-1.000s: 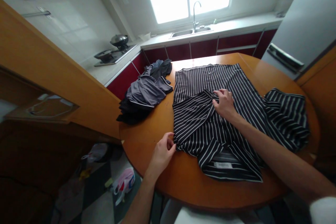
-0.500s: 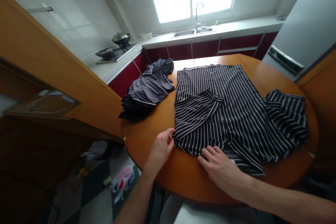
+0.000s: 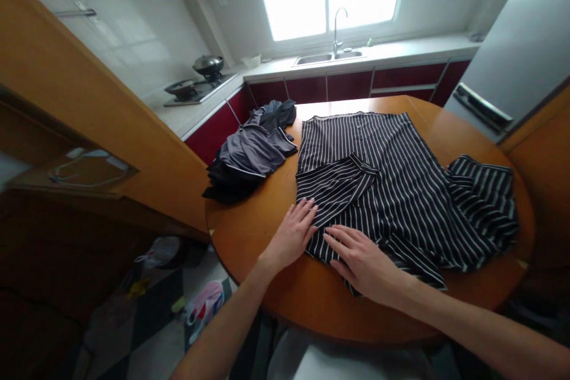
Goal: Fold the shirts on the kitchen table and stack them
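A black shirt with thin white stripes [image 3: 392,184] lies spread on the round wooden table [image 3: 276,303]. Its left sleeve is folded across the body and its right sleeve [image 3: 483,202] is bunched at the right. My left hand [image 3: 294,234] lies flat, fingers apart, on the shirt's near left edge. Beside it my right hand [image 3: 363,261] rests palm down on the near part of the shirt. Neither hand grips the cloth.
A heap of grey and dark clothes [image 3: 249,154] lies at the table's far left. Behind are a counter with a sink and tap [image 3: 332,54], a stove with a pot [image 3: 196,83], a wooden panel at left, and bags on the floor [image 3: 202,303].
My right hand came from the shirt's middle back to its near edge. My left hand let go of the pinched corner and now lies flat on the cloth.
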A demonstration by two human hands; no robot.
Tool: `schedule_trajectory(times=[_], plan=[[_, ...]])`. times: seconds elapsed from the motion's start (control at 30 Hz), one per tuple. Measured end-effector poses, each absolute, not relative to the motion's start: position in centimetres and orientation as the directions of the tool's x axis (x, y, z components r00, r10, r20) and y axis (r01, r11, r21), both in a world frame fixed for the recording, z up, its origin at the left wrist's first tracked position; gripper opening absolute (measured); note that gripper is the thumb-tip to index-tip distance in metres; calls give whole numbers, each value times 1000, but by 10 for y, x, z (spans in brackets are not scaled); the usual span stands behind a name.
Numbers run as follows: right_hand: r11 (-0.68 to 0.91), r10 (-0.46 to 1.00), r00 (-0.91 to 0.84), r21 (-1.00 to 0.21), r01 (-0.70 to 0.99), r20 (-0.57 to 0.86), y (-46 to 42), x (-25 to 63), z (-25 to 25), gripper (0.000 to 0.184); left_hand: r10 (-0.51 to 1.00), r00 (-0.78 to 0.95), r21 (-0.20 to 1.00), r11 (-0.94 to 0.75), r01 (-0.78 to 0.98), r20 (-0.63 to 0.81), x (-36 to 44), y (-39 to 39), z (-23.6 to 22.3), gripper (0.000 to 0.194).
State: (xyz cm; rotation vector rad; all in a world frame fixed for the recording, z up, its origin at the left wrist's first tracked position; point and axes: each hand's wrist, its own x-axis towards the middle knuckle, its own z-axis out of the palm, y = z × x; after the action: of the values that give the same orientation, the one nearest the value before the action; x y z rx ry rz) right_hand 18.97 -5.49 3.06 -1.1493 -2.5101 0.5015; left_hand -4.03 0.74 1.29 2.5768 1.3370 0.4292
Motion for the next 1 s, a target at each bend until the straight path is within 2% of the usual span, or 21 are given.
schedule_trajectory(times=[0.07,0.13,0.23,0.33,0.43,0.53,0.67,0.73,0.9,1.0], plan=[[627,756,-643,-419,657,123,-60,187,14,65,789,612,250,-603,758,50,-43,6,1,58],[633,730,-682,-429,645,51,-70,186,-1,82,764,644,235,-620,748,-33,-51,2,-3,65],[598,714,-698,-479,642,-44,-85,187,-4,93,704,701,288,-652,702,-114,-63,6,11,57],[557,678,-726,-564,610,-115,-85,187,20,84,729,685,332,-643,691,-14,-62,40,33,48],[558,682,-729,-601,572,-59,-55,190,53,65,784,610,346,-607,716,114,-51,92,37,47],[534,782,-623,-540,651,23,10,201,67,60,829,557,285,-548,787,56,-42,135,19,47],[450,886,-454,-402,797,90,107,234,40,60,867,499,217,-486,847,-8,-42,151,-8,56],[423,902,-427,-338,841,68,136,252,14,62,875,484,209,-473,856,-2,-46,149,-15,57],[342,940,-334,-239,909,78,148,277,-36,64,890,455,192,-444,875,-15,-51,148,-14,59],[337,941,-326,-234,912,87,144,278,-41,65,890,448,174,-457,872,88,-46,146,-8,58]])
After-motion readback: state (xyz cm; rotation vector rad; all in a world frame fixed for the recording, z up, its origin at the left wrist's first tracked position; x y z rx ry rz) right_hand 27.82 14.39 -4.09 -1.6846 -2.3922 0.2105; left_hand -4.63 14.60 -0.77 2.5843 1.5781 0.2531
